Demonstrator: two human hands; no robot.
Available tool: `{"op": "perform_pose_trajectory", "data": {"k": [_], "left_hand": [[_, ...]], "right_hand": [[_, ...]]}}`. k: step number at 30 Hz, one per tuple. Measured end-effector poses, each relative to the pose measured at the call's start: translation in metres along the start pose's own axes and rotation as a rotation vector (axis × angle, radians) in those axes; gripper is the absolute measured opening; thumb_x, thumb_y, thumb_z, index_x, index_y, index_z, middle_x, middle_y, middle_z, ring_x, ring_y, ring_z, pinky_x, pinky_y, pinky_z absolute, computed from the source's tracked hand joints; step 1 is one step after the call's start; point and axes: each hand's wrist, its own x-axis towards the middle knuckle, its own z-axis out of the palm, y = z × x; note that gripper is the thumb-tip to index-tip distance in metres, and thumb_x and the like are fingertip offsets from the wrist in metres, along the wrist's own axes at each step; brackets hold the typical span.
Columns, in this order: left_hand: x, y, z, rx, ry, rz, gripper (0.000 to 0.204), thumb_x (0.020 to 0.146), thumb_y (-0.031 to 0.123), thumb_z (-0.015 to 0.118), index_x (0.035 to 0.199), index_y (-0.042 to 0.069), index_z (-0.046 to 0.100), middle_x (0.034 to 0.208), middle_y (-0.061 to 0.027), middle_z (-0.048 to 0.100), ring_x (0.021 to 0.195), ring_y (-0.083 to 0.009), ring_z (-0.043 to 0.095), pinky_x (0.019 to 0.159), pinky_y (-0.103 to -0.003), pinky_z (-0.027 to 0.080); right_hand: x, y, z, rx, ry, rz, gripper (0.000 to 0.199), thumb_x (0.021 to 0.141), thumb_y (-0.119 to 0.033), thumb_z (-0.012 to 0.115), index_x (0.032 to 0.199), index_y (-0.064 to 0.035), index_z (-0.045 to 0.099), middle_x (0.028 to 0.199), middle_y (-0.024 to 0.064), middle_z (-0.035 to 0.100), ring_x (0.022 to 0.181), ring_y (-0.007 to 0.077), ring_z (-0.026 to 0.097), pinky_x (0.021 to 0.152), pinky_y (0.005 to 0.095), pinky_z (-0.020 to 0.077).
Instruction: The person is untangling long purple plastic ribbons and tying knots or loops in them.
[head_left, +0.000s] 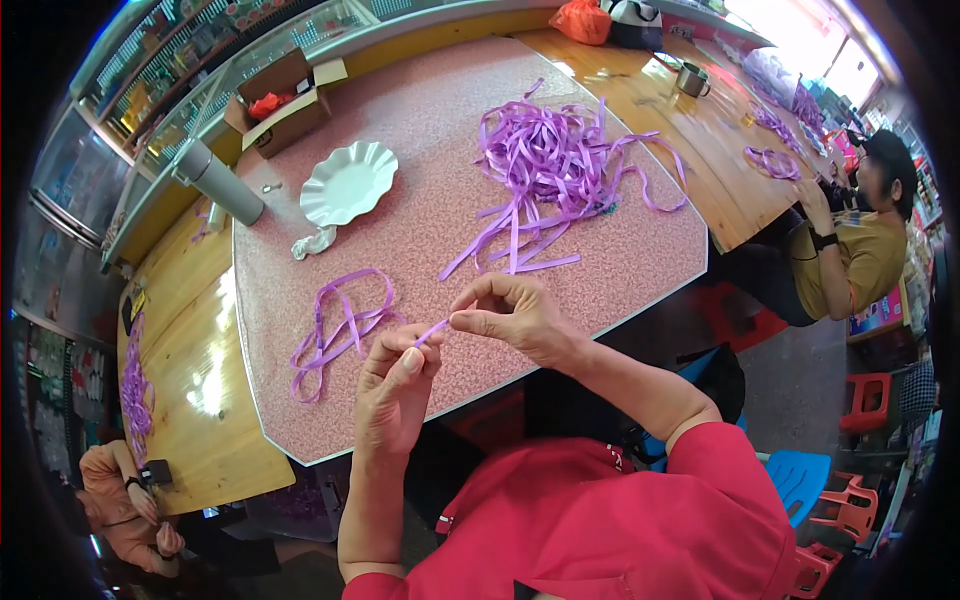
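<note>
Now left grip (395, 385) and right grip (520, 318) pinching purple ribbon (431, 333); shirt markings (614, 457) illegible.

At centre, pink speckled tabletop (430, 235); toward ten o'clock, stocked shelves (165, 75); between one and two, bright opening (785, 30); near four, blue seat (800, 482), grey floor (790, 400).

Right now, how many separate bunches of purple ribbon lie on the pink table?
2: a large heap toward the far right, and a smaller, loose tangle at the near left. Further bunches may be hidden inside the large heap.
</note>
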Motion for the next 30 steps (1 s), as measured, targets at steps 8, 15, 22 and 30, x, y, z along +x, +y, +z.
{"op": "perform_pose_trajectory", "data": {"k": [8, 15, 22, 30], "left_hand": [[0.023, -0.003, 0.006, 1.308, 0.033, 0.636, 0.015, 0.087, 0.006, 0.072, 0.1, 0.008, 0.066, 0.11, -0.0028, 0.072, 0.108, -0.0244, 0.058, 0.097, -0.04, 0.04], [0.031, 0.003, 0.021, 1.866, -0.228, 0.748, 0.021, 0.079, 0.006, 0.075, 0.097, 0.009, 0.065, 0.113, -0.0063, 0.064, 0.106, -0.0259, 0.059, 0.091, -0.041, 0.039], [0.032, -0.015, 0.012, 1.246, 0.075, 0.602, 0.011, 0.092, 0.009, 0.069, 0.101, 0.008, 0.063, 0.108, -0.0081, 0.061, 0.1, -0.0202, 0.059, 0.091, -0.035, 0.046], [0.032, -0.008, 0.013, 0.012, 0.055, -0.15, 0.009, 0.1, 0.012, 0.061, 0.106, 0.005, 0.061, 0.101, -0.0034, 0.065, 0.095, -0.0127, 0.062, 0.091, -0.032, 0.049]], "right_hand": [[-0.011, -0.004, 0.01, 0.089, 0.11, -0.013, 0.019, 0.093, -0.022, 0.076, 0.097, -0.004, 0.073, 0.072, -0.0092, 0.055, 0.064, -0.0002, 0.044, 0.054, 0.0196, 0.0327], [-0.006, -0.008, -0.004, 0.127, 0.029, 0.265, 0.024, 0.095, -0.027, 0.072, 0.09, -0.0033, 0.074, 0.071, -0.0088, 0.056, 0.064, 0.0002, 0.043, 0.053, 0.0207, 0.0316], [-0.01, -0.004, 0.009, 0.065, 0.115, -0.034, 0.017, 0.098, -0.02, 0.067, 0.098, -0.003, 0.069, 0.074, -0.0061, 0.056, 0.068, 0.0018, 0.046, 0.055, 0.022, 0.0364], [0.007, 0.002, -0.01, -0.673, 0.057, -0.913, 0.023, 0.084, -0.008, 0.073, 0.105, -0.0111, 0.065, 0.086, 0.0031, 0.061, 0.065, 0.0183, 0.061, 0.053, 0.0325, 0.0477]]}}
